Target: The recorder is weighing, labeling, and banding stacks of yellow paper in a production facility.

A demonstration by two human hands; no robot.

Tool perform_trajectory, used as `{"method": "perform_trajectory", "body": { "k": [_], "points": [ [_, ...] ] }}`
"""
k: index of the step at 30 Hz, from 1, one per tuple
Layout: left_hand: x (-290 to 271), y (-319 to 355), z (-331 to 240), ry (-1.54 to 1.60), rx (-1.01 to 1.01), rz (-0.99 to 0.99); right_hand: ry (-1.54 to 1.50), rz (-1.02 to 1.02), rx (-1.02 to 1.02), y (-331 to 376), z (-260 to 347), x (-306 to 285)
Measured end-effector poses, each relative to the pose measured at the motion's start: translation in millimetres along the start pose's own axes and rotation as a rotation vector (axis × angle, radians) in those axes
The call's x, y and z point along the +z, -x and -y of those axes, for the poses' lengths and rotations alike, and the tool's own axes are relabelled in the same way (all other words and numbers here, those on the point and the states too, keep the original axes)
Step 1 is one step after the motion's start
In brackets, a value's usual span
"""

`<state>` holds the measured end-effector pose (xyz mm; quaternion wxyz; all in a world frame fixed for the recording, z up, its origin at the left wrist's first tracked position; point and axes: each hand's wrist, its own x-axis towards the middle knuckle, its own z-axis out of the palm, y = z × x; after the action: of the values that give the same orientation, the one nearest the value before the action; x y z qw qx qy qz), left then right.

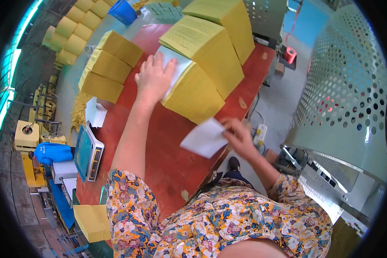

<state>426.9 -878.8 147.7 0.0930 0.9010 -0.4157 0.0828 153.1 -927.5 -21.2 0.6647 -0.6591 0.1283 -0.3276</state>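
My left hand (152, 79) lies with its fingers spread on a white sheet (176, 60) that covers the end of a tall block of yellow paper (198, 94) on the red table. Between the thumb and fingers of my right hand (241, 136) is one edge of another white sheet of paper (204, 138). That sheet hangs above the table's near right edge, apart from the yellow block. Behind the near block stand further yellow paper stacks (221, 56), pressed close together.
More yellow stacks (109, 64) line the table's far left. A scale (89, 152) and folded white papers (95, 112) sit below them. A perforated metal machine (339, 86) stands at right; a power strip (259, 134) lies beside the red table (159, 180). Someone in blue (51, 152) is far left.
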Motion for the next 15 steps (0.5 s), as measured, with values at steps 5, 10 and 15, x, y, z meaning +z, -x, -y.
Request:
{"method": "perform_trajectory", "body": {
  "k": [5, 10, 15],
  "points": [
    [-6, 9, -6, 0.074, 0.03, 0.039, 0.173, -0.051, -0.024, -43, -3, -29],
    [-10, 30, 1, 0.142, 0.08, 0.042, 0.196, -0.029, -0.035, -28, -8, -19],
    [-31, 93, 8, 0.249, 0.375, 0.094, -0.202, 0.132, 0.282, 47, 11, -22]
  ]
}}
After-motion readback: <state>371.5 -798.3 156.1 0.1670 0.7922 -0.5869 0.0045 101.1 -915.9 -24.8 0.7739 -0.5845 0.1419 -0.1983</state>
